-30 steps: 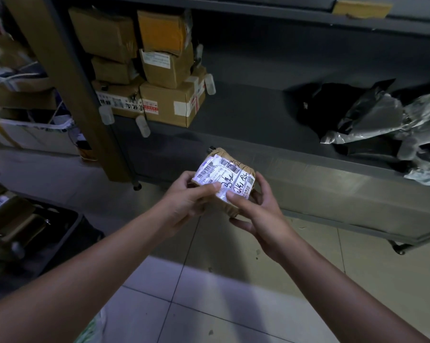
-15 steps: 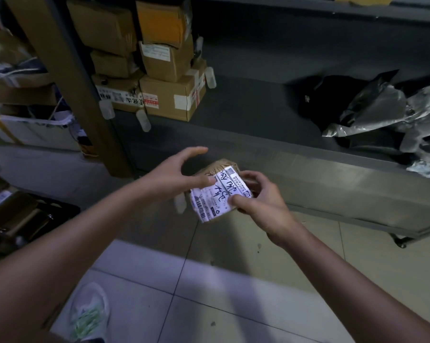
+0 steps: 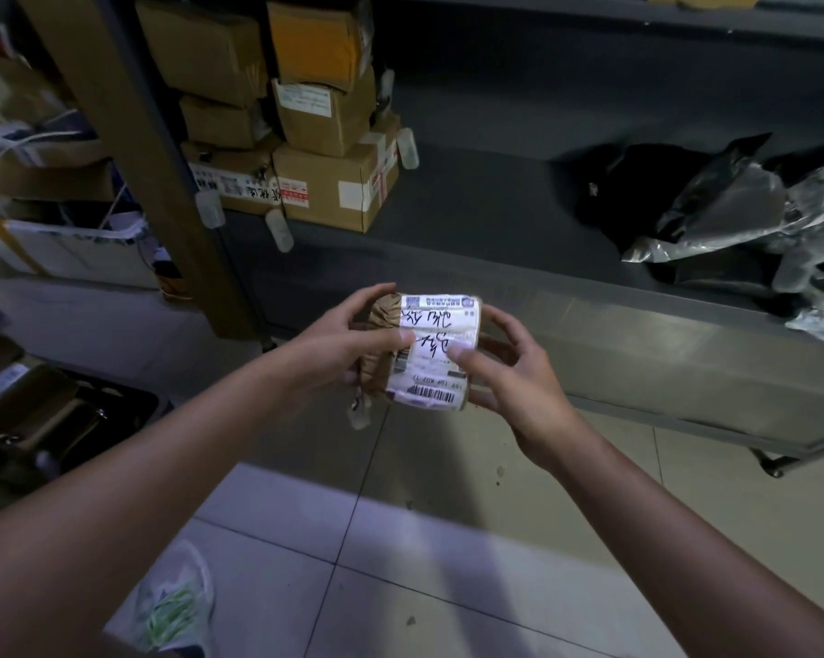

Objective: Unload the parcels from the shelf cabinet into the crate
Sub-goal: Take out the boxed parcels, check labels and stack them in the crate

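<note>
While the left hand and the right hand both grip the parcel, fingers curled round its sides and thumbs on the label, it is in the air before the shelf, so the carrying step is in hand. The next move calls for lowering it leftward into what seems to be the crate, which is dim here.
</note>
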`<state>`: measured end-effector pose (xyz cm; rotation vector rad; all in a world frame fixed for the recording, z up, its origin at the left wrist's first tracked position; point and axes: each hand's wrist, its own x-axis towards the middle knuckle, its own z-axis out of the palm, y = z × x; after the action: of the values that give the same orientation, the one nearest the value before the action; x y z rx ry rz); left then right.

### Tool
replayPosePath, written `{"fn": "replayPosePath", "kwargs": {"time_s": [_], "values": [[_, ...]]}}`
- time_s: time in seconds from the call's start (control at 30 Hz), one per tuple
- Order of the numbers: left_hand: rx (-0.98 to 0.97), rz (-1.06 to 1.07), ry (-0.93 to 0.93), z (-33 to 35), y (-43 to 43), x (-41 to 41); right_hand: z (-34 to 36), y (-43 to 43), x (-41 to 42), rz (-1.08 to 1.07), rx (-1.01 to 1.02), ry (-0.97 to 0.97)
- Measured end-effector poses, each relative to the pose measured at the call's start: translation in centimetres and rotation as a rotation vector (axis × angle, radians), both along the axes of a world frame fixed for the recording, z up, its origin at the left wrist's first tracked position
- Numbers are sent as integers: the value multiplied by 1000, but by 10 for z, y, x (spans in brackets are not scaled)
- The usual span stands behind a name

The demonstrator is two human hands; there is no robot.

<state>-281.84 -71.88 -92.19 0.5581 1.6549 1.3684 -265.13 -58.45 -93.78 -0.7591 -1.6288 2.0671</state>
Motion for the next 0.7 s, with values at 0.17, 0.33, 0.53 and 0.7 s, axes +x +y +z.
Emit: {"fn": "replayPosePath", "kwargs": {"time_s": [0.17, 0.33, 0.53, 0.7], "values": [[4, 126, -44, -7, 2, 5, 3, -3, -10, -59, -33, 7], [11, 224, -54, -5, -4, -7, 9, -11, -30, -67, -17, 16], [-5, 359, -40, 2, -36, -43, 22, -37, -80, 26, -49, 24], [-19, 400, 64, 24, -86, -80, 26, -68, -136, 94, 23, 21]]}}
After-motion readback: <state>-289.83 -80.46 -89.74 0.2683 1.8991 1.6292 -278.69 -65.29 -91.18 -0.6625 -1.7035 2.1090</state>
